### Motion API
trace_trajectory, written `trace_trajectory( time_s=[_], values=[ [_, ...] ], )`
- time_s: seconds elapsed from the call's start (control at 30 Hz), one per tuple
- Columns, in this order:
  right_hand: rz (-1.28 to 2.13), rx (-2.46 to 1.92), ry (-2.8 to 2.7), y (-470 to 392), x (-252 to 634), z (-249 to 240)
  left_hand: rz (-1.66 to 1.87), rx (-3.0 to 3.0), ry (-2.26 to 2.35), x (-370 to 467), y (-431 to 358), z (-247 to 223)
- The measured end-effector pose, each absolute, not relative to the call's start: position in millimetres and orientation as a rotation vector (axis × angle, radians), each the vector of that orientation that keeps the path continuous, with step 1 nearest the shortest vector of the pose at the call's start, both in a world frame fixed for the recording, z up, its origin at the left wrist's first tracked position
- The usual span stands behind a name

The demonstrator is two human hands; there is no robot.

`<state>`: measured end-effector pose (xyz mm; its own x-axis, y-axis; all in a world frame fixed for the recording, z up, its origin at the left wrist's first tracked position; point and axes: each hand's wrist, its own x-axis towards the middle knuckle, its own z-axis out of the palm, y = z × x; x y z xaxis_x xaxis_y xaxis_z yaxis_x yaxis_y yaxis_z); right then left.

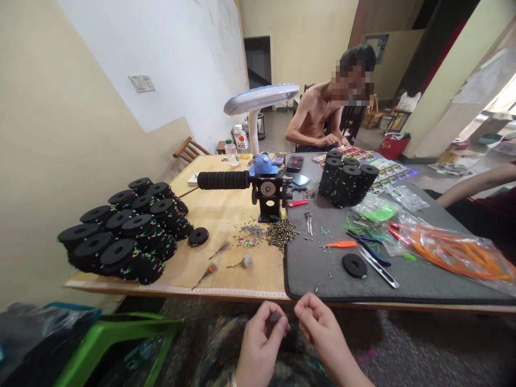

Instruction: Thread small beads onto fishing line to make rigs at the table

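Note:
My left hand (264,338) is just off the table's front edge, fingertips pinched, with a small dark grey piece (274,317) between thumb and fingers. Close to its right, my right hand (318,328) has thumb and forefinger pressed together; what they hold is too small to make out. Beyond the hands, a tiny fitting (317,288) lies near the edge of the grey mat (306,269). A black foam ring (355,265) rests farther right beside silver scissors-like snips (378,267). Feathered floats (206,273) and a pile of brass beads (281,234) lie on the wooden table (177,271).
Stacked black foam spools (121,252) fill the table's left side; more spools (350,180) stand on the mat. A black winding device (269,196) and a lamp (261,99) stand mid-table. Orange strands in plastic (455,250) lie right. A person (322,118) sits opposite; another person's arm (479,183) shows right.

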<state>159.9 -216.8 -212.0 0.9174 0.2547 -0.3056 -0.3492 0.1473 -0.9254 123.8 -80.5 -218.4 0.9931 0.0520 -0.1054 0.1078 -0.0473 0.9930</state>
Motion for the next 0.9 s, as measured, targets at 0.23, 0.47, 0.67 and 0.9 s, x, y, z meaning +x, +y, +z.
trace_trajectory(
  time_s=[0.23,0.47,0.67,0.9],
  values=[
    [0.392,-1.405,0.052,-217.9,160.1,-215.3,-0.111,1.432,0.134,122.4,-82.4,-213.5],
    [0.296,-1.579,-0.059,-219.9,156.7,-212.8,-0.239,1.444,0.157,125.6,-83.5,-216.4],
    [0.312,-1.631,-0.114,-220.8,156.5,-212.8,-0.176,1.62,0.161,128.7,-80.4,-220.4],
    [0.346,-1.719,-0.174,-224.0,161.8,-206.8,-0.086,1.778,0.15,132.1,-83.0,-212.6]
  ],
)
